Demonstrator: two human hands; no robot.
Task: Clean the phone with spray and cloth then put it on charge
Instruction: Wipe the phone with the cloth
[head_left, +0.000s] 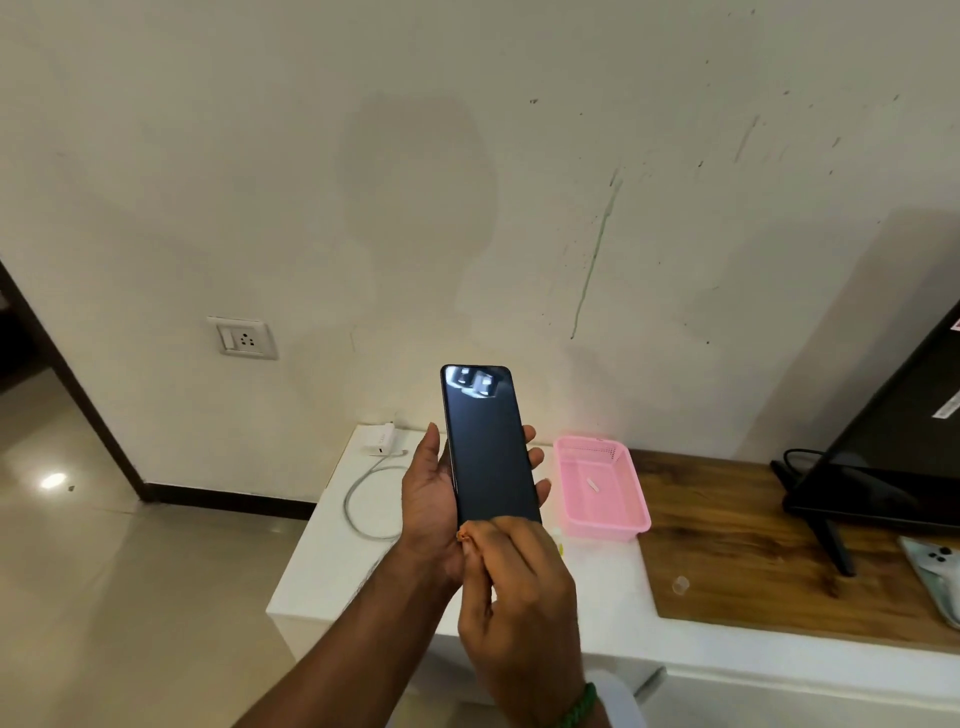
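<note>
Right hand (519, 587) pinches cloth (464, 537) on phone (491, 452) gripped by left hand (428, 499), beside pink basket (608, 529).

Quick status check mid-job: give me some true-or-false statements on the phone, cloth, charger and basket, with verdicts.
1. The left hand holds the phone upright. True.
2. The charger is plugged into the wall socket. False: it lies unplugged on the white table.
3. The right hand pinches an orange cloth at the phone's lower end. True.
4. The pink basket is left of the phone. False: it stands to its right.
</note>
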